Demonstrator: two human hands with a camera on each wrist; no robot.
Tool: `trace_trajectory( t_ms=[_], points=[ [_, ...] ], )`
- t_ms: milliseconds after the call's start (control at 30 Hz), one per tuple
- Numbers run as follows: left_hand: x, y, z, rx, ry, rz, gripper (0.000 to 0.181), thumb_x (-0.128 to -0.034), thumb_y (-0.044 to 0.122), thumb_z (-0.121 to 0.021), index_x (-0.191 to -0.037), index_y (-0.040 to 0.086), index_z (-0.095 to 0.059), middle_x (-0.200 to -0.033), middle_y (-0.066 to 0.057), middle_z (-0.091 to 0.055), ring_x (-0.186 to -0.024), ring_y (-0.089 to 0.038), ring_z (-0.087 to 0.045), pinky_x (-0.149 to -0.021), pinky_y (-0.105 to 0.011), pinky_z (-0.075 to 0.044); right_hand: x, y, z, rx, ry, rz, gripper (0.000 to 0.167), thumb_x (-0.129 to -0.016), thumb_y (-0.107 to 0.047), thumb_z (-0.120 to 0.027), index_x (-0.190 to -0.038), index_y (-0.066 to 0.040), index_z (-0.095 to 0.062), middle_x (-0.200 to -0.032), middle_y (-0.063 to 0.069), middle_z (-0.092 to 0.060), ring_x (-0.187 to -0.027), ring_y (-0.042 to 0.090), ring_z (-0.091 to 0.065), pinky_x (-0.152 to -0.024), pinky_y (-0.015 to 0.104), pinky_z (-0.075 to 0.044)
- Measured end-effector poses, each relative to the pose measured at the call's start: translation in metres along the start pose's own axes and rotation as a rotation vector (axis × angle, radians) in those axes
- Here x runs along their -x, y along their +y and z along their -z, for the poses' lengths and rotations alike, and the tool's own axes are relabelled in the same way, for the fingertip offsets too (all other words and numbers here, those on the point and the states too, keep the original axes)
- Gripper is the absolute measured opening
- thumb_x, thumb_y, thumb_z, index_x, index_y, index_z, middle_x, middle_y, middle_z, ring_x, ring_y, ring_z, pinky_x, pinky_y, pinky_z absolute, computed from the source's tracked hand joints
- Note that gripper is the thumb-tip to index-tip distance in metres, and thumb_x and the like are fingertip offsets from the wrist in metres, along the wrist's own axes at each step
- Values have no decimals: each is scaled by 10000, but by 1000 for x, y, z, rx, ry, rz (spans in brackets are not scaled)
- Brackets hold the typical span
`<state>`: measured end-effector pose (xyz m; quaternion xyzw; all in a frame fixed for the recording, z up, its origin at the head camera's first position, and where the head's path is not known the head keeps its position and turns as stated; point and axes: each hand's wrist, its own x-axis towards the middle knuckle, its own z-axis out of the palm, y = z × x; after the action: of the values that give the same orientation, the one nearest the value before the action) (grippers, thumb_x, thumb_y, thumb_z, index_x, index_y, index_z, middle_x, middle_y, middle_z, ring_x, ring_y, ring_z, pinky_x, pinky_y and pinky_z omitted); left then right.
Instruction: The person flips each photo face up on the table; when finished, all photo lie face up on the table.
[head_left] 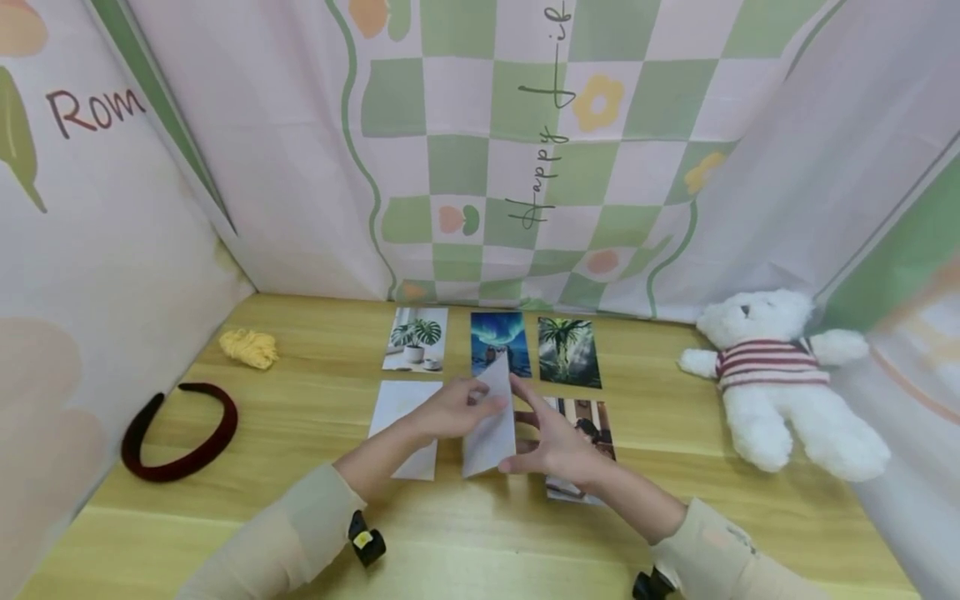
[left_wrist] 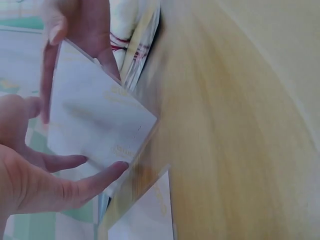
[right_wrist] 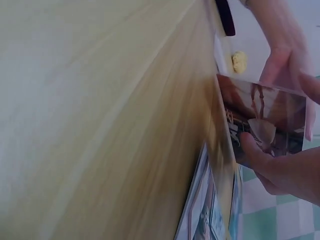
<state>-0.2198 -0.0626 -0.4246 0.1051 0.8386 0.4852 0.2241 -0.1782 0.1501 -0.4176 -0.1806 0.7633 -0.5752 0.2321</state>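
A photo card [head_left: 491, 429] stands tilted above the table between my hands, its white back toward the left. In the left wrist view, extended fingers of my left hand [head_left: 453, 408] touch that white back. My right hand [head_left: 558, 442] holds the card by its edges. From the right wrist view, my right thumb lies on the card's picture side [right_wrist: 262, 117], which shows a pale, cup-like shape against brown. Beneath my right hand is another photo card [head_left: 592, 417], partly covered. A white card [head_left: 405, 408] lies face down beside my left forearm.
Along the back lie a potted-plant card [head_left: 416, 337], a blue aurora card [head_left: 498, 329] and a green plant card [head_left: 567, 350]. Yellow yarn [head_left: 250, 347] and a dark red headband [head_left: 180, 433] are at left. A white teddy bear [head_left: 780, 375] sits at right.
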Motion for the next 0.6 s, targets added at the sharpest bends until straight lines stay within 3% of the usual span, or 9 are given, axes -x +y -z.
trace_trajectory(
  t_ms=[100,300,433,600],
  points=[
    [1,-1,1,41,-15,8,726,-1015,487,-627,-1535,10,-457,-1584,-203,-494,-1413,-403,-544,-1118,-536,-538,0,2,-2,99,-18,45,1271,-827,-44,-851,-1681,-192,79,-1763,174,44,-1544,555,-249,-1082,521,-568],
    [3,-2,-1,108,-18,9,758,-991,453,-683,-1562,31,-421,-1620,-188,-450,-1438,-393,-515,-1110,-515,-549,-1,5,-5,352,27,105,1285,-834,-237,-882,-1676,-134,83,-1753,216,15,-1562,518,-241,-1191,659,-412],
    [4,-2,-2,194,-49,8,845,-989,428,-697,-1640,82,-284,-1660,-210,-377,-1496,-419,-441,-1106,-543,-551,-1,2,-6,372,-1,107,1273,-872,-261,-851,-1668,-168,139,-1761,168,91,-1605,462,-163,-1224,636,-378],
    [4,-2,0,306,-116,11,904,-1003,392,-687,-1687,207,-126,-1720,-233,-227,-1577,-448,-290,-1088,-579,-551,-4,0,-7,372,-63,133,1283,-921,-222,-802,-1616,-260,275,-1739,100,228,-1609,429,-173,-1223,599,-394]
  ],
)
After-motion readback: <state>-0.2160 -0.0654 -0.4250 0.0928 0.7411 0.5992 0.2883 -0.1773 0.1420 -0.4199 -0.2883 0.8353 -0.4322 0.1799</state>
